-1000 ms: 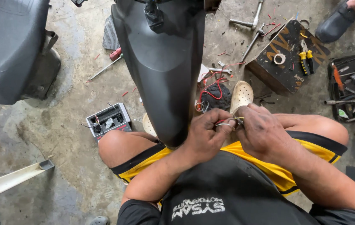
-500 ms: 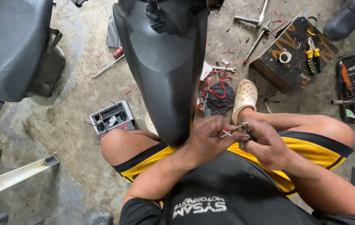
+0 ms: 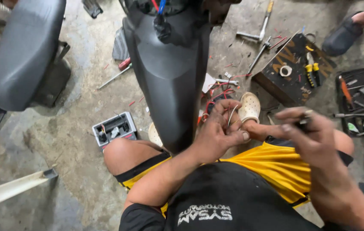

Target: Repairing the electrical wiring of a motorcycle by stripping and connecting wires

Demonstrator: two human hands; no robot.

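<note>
The person sits low on the concrete floor [image 3: 75, 128], knees spread either side of the glossy black plastic scooter body panel [image 3: 169, 81], so the work stays close in the lap. The left hand [image 3: 218, 134] is curled nearly closed, thumb and fingers pinching a thin pale wire [image 3: 232, 114] that stands up between them, near the bundle of red wires [image 3: 217, 95] trailing from under the panel. The right hand [image 3: 312, 139] is lifted well apart from it, closed around a small dark tool [image 3: 305, 121]; what kind of tool I cannot tell. Spares sit within arm's reach: a small grey parts box [image 3: 114, 128] beside the left knee, a dark wooden board [image 3: 293, 72] carrying yellow-handled pliers [image 3: 311, 73], and a black tray of hand tools [image 3: 361, 100] to the right. A black padded scooter seat [image 3: 23, 51] lies set aside at left.
</note>
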